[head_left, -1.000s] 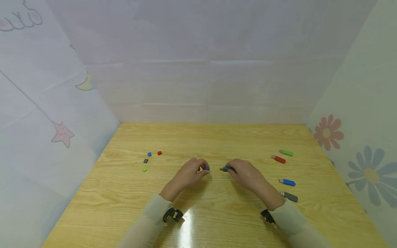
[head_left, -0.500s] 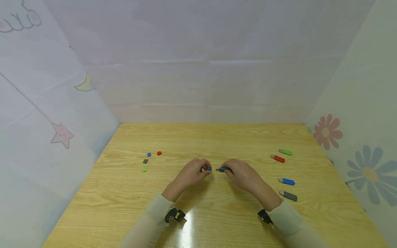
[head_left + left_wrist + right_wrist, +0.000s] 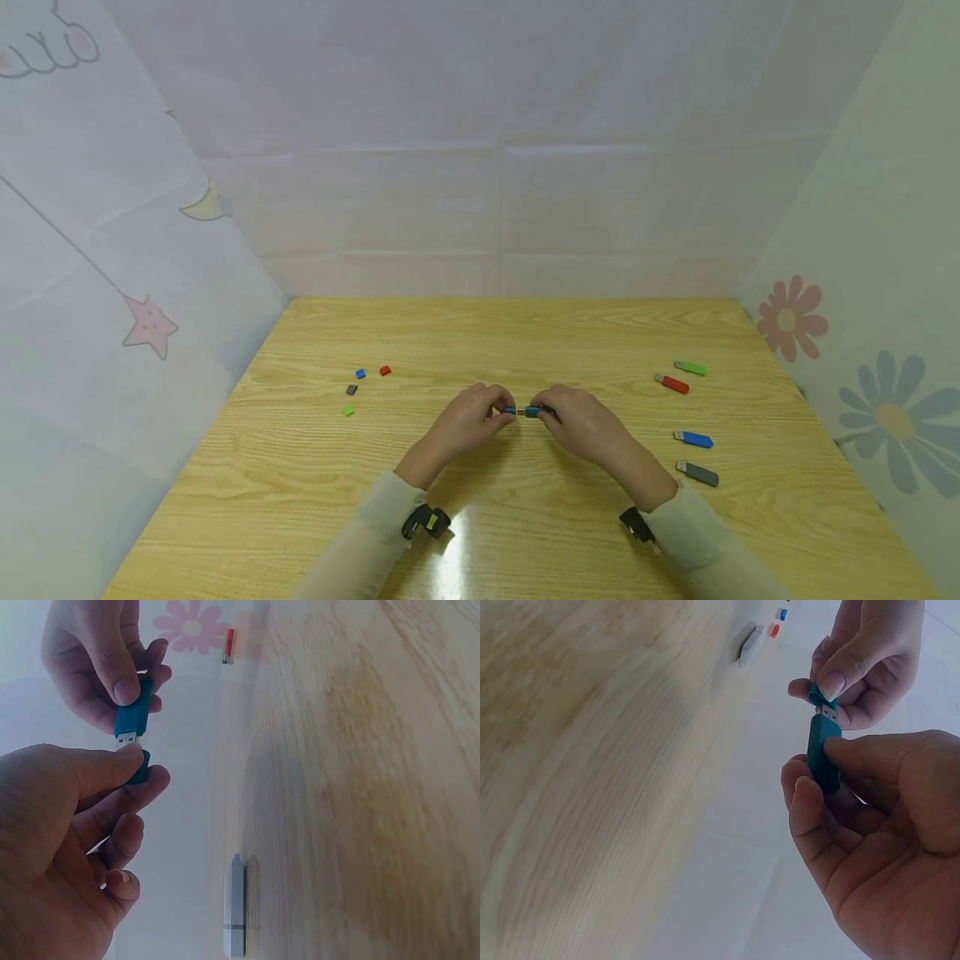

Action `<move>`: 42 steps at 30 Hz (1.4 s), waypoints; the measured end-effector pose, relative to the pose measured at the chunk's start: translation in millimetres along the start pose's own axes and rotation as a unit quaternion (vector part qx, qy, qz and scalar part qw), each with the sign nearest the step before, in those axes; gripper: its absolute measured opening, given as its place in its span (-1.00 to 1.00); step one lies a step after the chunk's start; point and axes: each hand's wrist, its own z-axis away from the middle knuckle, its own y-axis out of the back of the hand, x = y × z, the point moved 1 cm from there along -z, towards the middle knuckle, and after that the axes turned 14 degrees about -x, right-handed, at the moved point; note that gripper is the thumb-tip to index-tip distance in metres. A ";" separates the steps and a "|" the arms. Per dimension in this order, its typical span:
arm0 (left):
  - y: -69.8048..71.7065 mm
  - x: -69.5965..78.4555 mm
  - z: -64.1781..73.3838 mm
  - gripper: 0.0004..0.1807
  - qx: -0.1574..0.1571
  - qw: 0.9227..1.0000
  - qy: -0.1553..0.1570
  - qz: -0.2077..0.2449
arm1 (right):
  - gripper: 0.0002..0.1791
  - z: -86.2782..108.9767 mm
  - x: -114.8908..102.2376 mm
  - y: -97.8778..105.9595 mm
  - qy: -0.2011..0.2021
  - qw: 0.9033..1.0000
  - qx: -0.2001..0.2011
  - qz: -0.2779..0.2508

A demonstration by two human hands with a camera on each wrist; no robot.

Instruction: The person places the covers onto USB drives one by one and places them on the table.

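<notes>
Between thumb and fingertips my right hand (image 3: 588, 422) pinches a teal USB flash drive (image 3: 823, 754), its metal plug pointing left. My left hand (image 3: 467, 419) pinches the small teal cap (image 3: 140, 769) of the same colour, with the thumb over most of it. Drive and cap are lined up end to end above the middle of the table. Part of the silver plug (image 3: 827, 712) shows between them, its tip right at the cap's mouth. The other fingers of both hands are curled below the grip.
Small loose caps in blue (image 3: 361, 374), red (image 3: 385, 371), dark grey (image 3: 352, 390) and green (image 3: 348, 411) lie at left. Uncapped drives in green (image 3: 691, 367), red (image 3: 672, 383), blue (image 3: 694, 439) and grey (image 3: 698, 473) lie at right. A pale stick (image 3: 235, 904) lies on the table.
The hands have come together: the left has moved slightly right and the right slightly left. The gap between plug and cap has narrowed until they meet.
</notes>
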 end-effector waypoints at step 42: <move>3.4 9.8 -3.3 -0.85 -0.018 1.000 -0.013 -0.005 | -0.90 -1.3 -2.8 2.0 0.036 0.999 0.006 -0.016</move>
